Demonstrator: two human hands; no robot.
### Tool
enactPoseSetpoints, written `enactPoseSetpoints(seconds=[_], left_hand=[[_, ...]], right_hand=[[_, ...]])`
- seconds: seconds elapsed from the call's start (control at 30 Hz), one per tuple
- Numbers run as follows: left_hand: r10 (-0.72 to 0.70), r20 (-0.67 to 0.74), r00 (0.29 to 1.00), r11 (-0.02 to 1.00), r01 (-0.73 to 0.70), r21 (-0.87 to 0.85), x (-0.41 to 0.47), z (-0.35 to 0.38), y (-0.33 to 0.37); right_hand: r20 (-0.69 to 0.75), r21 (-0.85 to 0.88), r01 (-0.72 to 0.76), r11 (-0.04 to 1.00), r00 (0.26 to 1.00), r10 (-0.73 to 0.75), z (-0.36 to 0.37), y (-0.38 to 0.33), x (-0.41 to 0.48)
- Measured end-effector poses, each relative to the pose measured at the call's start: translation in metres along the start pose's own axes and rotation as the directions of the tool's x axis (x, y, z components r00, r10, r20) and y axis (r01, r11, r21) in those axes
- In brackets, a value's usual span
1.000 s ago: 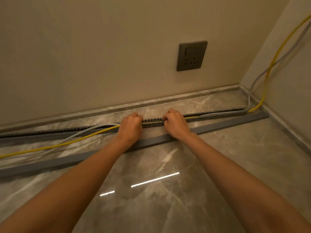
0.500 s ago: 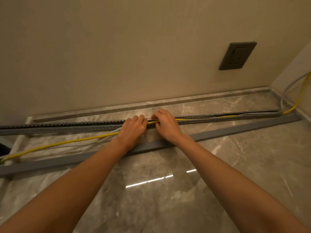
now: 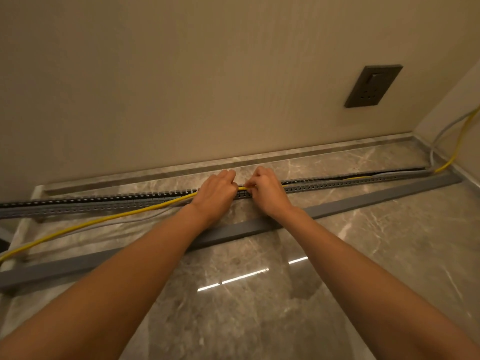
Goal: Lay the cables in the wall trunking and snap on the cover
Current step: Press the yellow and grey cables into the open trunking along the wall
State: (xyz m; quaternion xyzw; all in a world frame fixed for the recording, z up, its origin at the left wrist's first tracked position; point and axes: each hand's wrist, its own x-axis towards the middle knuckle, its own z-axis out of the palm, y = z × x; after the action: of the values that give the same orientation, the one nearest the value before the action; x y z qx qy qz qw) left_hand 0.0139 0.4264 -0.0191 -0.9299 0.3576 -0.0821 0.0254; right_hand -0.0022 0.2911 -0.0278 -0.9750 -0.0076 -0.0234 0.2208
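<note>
Long grey slotted plastic trunking (image 3: 135,201) along the marble floor (image 3: 363,255), near the beige wall's (image 3: 207,74) base. Left hand (image 3: 215,194) and right hand (image 3: 267,192) side by side over its middle, fingers curled, both pinching the thin yellow cable (image 3: 104,219) right at the slotted edge. Right of the hands, yellow cable already down inside the channel, out again at the far end, up the corner. Left of the hands, still outside, trailing loose over the floor beside a pale grey cable (image 3: 124,221). Flat grey cover strip (image 3: 376,196) unfitted on the floor, just in front of the trunking, under both forearms. Dark square wall socket (image 3: 373,86) above right.
</note>
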Motion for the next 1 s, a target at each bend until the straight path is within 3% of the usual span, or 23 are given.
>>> enactPoseSetpoints(seconds=[0.1,0.33,0.47,0.6,0.73,0.8,1.0], left_hand=[[-0.057,0.104,0.993,0.998,0.057,0.009,0.005,0.006,-0.003],[-0.250,0.100,0.963,0.968,0.244,0.065,0.009,0.004,-0.014],[-0.270,0.077,0.960,0.963,0.268,0.032,0.013,0.009,-0.007],[-0.212,0.056,0.976,0.975,0.215,-0.056,0.005,0.011,-0.011],[-0.054,-0.028,0.998,0.989,0.050,-0.140,-0.001,0.006,-0.019],[-0.078,0.004,0.997,0.984,0.078,-0.159,0.000,0.003,-0.017],[-0.006,0.046,0.999,1.000,0.005,0.008,-0.002,0.009,0.006]], right_hand=[[0.027,-0.025,-0.005,1.000,1.000,0.005,0.000,0.002,0.002],[0.011,0.056,-0.069,0.996,0.998,0.068,0.000,0.001,0.007],[-0.014,0.159,-0.138,0.978,0.990,0.142,-0.002,-0.001,0.009],[-0.031,0.227,-0.180,0.957,0.981,0.192,-0.003,-0.003,0.008],[-0.110,0.286,-0.189,0.940,0.967,0.228,0.002,-0.001,0.006],[-0.152,0.281,-0.190,0.941,0.959,0.239,0.006,-0.001,0.005],[-0.179,0.079,-0.045,0.996,0.982,0.059,0.008,0.002,-0.004]])
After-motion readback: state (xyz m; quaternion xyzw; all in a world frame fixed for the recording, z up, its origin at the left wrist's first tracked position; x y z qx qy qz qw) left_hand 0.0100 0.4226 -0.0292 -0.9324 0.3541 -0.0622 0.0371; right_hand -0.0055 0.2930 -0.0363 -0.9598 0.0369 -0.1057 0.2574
